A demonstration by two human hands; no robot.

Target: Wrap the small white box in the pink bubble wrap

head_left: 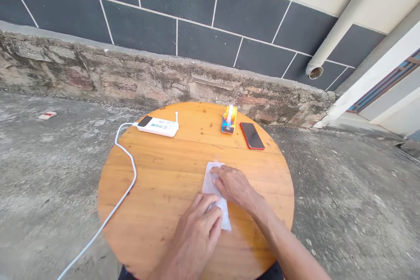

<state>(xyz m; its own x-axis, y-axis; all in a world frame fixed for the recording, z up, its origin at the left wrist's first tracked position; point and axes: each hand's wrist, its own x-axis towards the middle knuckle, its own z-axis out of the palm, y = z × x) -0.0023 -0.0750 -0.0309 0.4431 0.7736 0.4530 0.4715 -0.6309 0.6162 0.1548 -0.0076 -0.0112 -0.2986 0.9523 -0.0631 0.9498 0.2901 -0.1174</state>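
A folded white tissue [211,183] lies lengthwise on the round wooden table [157,170], in front of me. My left hand [198,223] rests over its near left side, fingers curled and closed on the edge; the fingertips are partly hidden. From the right, my right hand [233,183] reaches across the tissue's far part. Its index finger and thumb are apart and lie on the surface, pressing it flat, while the other fingers are bent behind them.
A white device [159,126] with a small antenna and a white cable [134,175] sits at the back left. Toward the back right are a yellow and blue tape dispenser [229,119] and a red-edged phone [252,135]. A stone-based wall [147,78] stands behind the table.
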